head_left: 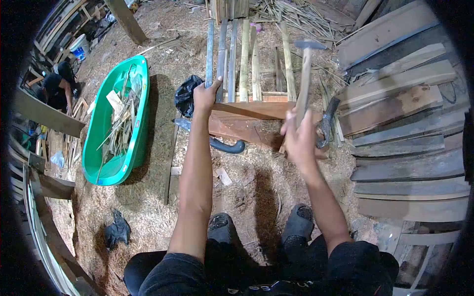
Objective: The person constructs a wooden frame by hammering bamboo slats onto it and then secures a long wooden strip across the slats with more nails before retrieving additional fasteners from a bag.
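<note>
My right hand [300, 140], slightly blurred, is closed around the wooden handle of a hammer [304, 84]. Its metal head points up and away, above the right side of a wooden frame [252, 109]. Several narrow wooden slats [245, 61] extend from that frame toward the far side, spaced apart. At the frame's left corner, my left hand [205, 96] grips the outermost slat [210, 54], thumb along it; its other fingers are partly hidden. Beneath the frame lies a reddish-brown board [247, 130]. A dark curved handle [227, 145] shows just in front.
A green plastic tub [91, 148] of wood scraps stands left, beside a black plastic bag [188, 96]. A dark-handled tool [326, 123] lies near my right hand. Planks [395, 170] line the right side. Another person [58, 91] crouches at far left. Shavings cover the ground.
</note>
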Available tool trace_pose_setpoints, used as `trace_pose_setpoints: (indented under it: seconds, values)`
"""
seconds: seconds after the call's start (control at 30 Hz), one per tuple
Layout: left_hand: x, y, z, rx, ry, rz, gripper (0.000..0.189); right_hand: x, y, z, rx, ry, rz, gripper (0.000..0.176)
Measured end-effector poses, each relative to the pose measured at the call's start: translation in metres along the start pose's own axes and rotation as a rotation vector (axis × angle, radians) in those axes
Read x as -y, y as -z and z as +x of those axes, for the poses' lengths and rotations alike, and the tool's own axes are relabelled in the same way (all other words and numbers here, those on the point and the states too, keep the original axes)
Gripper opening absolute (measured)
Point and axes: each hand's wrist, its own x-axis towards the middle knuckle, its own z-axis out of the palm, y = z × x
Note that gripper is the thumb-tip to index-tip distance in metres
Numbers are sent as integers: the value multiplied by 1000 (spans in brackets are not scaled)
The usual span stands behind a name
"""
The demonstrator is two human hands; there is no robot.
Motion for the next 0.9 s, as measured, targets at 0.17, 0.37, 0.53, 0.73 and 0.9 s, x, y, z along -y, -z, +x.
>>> trace_pose_setpoints:
  seconds: [0.17,0.37,0.53,0.73,0.9]
  values:
    - [14,-4,9,33,26,-124,47,9,2,-43,344,-321,162,40]
    - [15,0,1,29,4,-140,43,23,-7,-88,360,-199,214,57]
    - [13,0,2,35,17,-150,42,10,-7,-88,337,-226,352,62]
    - [20,-4,11,54,0,-220,44,28,-7,-84,365,-404,512,61]
    - [22,-3,15,53,20,-130,43,19,-11,-80,357,-247,505,56]
